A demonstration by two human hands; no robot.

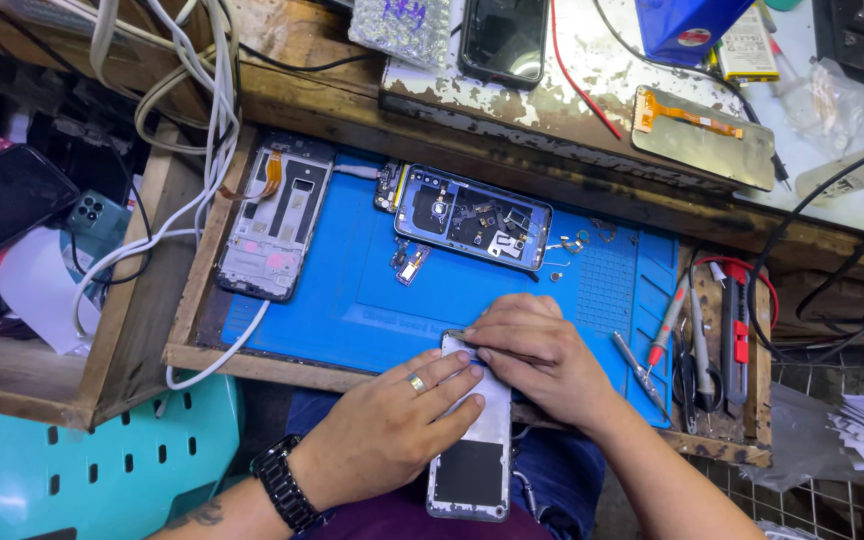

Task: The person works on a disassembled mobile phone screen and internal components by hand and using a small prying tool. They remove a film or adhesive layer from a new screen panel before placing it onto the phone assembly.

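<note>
My left hand (397, 425), with a ring and a black wristwatch, lies flat on a long silver phone part (472, 455) that juts over the near edge of the blue work mat (352, 300). My right hand (537, 350) rests on the part's top end and pinches a thin metal tool (462, 334) against it. An opened blue phone body (472, 217) lies at the back of the mat, a small circuit board (410, 263) just in front of it. A grey phone frame (277, 215) lies at the mat's left.
Tweezers (640, 372), red-handled tools (732, 320) and scissors sit in a tray at right. White cables (202, 130) hang at left. A black phone (503, 38), a screen panel (704, 135) and a battery (747, 45) lie on the worn bench behind. A teal stool (102, 470) stands lower left.
</note>
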